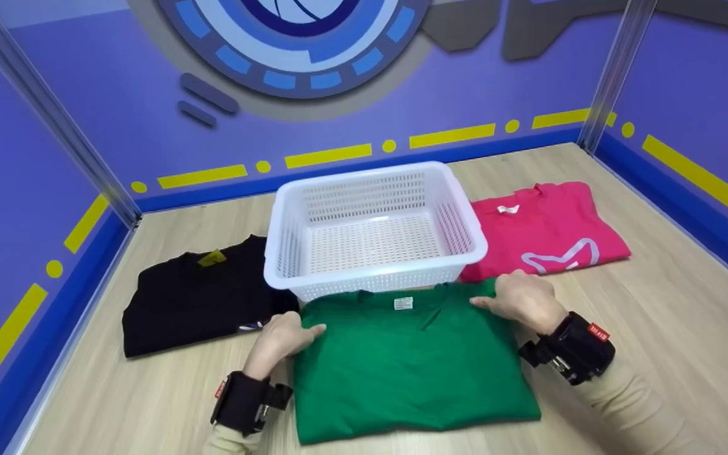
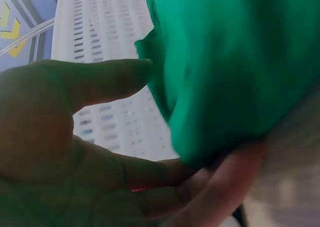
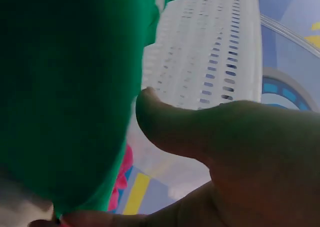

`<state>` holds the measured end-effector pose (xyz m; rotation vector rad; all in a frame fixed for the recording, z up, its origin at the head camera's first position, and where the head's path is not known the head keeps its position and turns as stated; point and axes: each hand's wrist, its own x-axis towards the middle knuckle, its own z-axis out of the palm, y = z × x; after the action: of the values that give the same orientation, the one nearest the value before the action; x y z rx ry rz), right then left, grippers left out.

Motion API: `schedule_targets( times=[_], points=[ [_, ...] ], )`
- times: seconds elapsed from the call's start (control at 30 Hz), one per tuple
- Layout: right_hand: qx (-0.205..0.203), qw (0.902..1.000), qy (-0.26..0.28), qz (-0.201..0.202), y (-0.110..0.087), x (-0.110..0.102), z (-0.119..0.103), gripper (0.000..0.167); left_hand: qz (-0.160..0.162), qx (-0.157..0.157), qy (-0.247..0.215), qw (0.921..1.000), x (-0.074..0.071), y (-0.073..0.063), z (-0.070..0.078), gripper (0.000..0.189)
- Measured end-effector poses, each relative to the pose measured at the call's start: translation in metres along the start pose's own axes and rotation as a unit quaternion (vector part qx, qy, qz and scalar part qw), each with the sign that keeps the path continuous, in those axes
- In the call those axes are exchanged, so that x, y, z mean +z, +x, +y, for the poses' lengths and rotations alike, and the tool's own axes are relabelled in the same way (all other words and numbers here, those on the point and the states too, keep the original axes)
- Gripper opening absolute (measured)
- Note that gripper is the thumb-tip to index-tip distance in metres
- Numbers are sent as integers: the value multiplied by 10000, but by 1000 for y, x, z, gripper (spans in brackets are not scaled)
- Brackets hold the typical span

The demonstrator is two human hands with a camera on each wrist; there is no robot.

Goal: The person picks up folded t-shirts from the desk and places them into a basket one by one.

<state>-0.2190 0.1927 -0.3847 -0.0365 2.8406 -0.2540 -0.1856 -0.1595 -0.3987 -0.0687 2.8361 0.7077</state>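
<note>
A folded green T-shirt (image 1: 414, 366) lies nearest me on the table, its neckline and white label toward the basket. My left hand (image 1: 280, 335) grips its upper left corner, thumb over the top. In the left wrist view, the fingers (image 2: 220, 192) reach under the edge of the green cloth (image 2: 225, 62). The upper right corner is held by my right hand (image 1: 525, 300). From the right wrist, its thumb (image 3: 170, 122) shows at the cloth's edge, with a finger low beside the fold; the other fingertips are hidden.
A white perforated basket (image 1: 373, 272) stands just beyond the green T-shirt, with nothing inside. To its left lies a folded black T-shirt (image 1: 193, 303), to its right a folded pink one (image 1: 553, 227). Blue-purple panels (image 1: 364, 126) wall the table at the back and both sides.
</note>
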Motion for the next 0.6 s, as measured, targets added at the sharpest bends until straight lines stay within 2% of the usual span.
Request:
schedule_targets(
  times=[0.07, 0.13, 0.2, 0.27, 0.37, 0.43, 0.5, 0.6],
  points=[
    [114, 9998, -117, -103, 1, 1, -1, 54, -15, 47, -37, 10000, 1, 2, 0, 41],
    [57, 9998, -105, -167, 2, 4, -2, 53, -77, 20, -109, 9999, 2, 4, 0, 38],
    [-141, 9996, 96, -207, 3, 7, -3, 53, -187, -11, -278, 9994, 3, 6, 0, 36],
    [-440, 9983, 360, -98, 4, 10, -4, 52, -347, -58, -629, 9974, 6, 8, -1, 43],
    [-866, 9941, 645, 123, 5, 15, -5, 53, -595, -122, -1223, 9906, 10, 10, -1, 59],
    [-1065, 9914, 719, 234, 6, 17, -5, 50, -676, -148, -1481, 9866, 13, 11, -1, 62],
    [-1105, 9907, 758, 219, 7, 17, -5, 46, -642, -127, -1554, 9857, 15, 12, -1, 55],
    [-990, 9913, 855, 112, 9, 15, -5, 37, -479, -44, -1527, 9871, 17, 12, 0, 34]
  ],
)
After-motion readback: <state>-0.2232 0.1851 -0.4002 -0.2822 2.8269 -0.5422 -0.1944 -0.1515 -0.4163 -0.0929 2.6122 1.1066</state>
